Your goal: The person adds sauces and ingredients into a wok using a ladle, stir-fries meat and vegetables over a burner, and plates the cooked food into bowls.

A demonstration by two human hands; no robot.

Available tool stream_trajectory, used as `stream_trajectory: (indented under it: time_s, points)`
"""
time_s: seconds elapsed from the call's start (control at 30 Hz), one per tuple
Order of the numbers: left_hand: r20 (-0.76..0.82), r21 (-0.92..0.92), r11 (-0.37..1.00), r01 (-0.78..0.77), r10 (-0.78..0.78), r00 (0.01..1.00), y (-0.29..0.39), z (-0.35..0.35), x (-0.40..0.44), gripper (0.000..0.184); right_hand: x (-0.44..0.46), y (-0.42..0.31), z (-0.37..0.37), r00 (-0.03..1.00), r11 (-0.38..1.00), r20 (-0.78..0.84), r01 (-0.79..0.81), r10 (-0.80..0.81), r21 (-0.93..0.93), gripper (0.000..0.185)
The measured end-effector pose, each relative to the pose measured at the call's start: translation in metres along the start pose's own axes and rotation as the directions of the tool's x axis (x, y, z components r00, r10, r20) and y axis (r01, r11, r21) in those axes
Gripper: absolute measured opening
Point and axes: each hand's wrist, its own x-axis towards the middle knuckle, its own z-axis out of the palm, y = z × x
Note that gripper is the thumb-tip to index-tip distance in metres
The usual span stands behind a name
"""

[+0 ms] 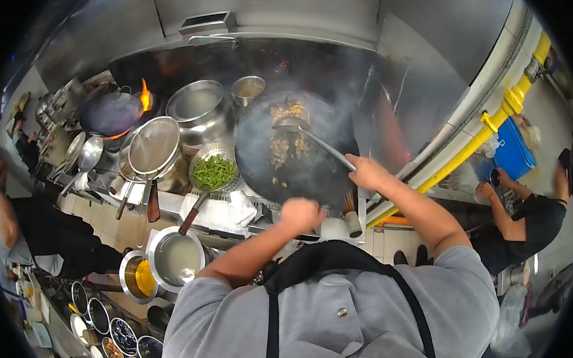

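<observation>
My right hand (367, 173) is closed round the long handle of a ladle (323, 145). The ladle's bowl rests among browned food pieces (280, 152) inside a large dark wok (260, 170), and smoke rises from it. My left hand (303, 215) is curled into a fist at the wok's front rim, slightly blurred; what it grips, if anything, is hidden. Left of the wok, a perforated strainer (199, 183) holds green vegetable strips (215, 172). A white cloth (240, 210) lies just left of my left hand.
A second wok (110, 114) sits over flames (145, 95) at left. Steel pots (197, 105) and a mesh strainer (154, 146) stand between. A brush (351, 221) is at the front right. Yellow pipe (464, 158) runs along the right. Other people work on both sides.
</observation>
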Motion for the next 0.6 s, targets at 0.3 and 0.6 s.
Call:
stream_trajectory:
  time_s: [0.3, 0.6]
  points:
    - [0.077, 0.002, 0.999, 0.041, -0.041, 0.996, -0.037, -0.042, 0.048, 0.049, -0.016, -0.003, -0.006, 0.978, 0.992, 0.186, 0.105, -0.091, -0.067, 0.04]
    - [-0.186, 0.051, 0.999, 0.017, -0.007, 0.983, -0.031, -0.025, 0.03, 0.046, 0.031, 0.036, -0.014, 0.987, 0.83, 0.137, -0.15, 0.089, 0.538, 0.022]
